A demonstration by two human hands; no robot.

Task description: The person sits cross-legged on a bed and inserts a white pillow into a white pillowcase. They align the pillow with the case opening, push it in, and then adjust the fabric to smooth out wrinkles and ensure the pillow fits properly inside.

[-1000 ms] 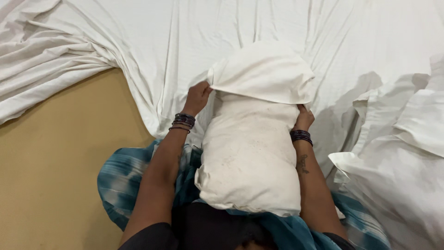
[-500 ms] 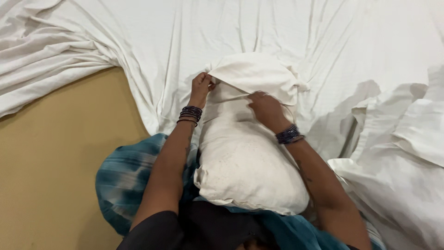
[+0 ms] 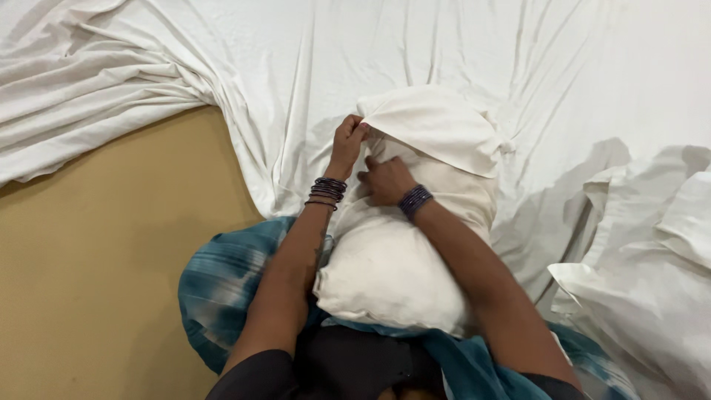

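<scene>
A white pillow (image 3: 392,259) stands on end against my lap, its top covered by a white pillowcase (image 3: 437,126). My left hand (image 3: 348,137) pinches the left edge of the pillowcase opening. My right hand (image 3: 385,181) has crossed over and presses on the pillow just under that edge, fingers pointing left toward the case. Dark bangles ring both wrists.
A rumpled white sheet (image 3: 222,59) covers the bed ahead and trails left. A bare tan mattress surface (image 3: 96,274) lies at the left. More white pillows or linen (image 3: 652,274) are heaped at the right. A blue patterned cloth (image 3: 222,289) wraps my lap.
My right hand has moved from the pillow's right side across to its left, beside my left hand. The pillowcase top has shifted slightly right.
</scene>
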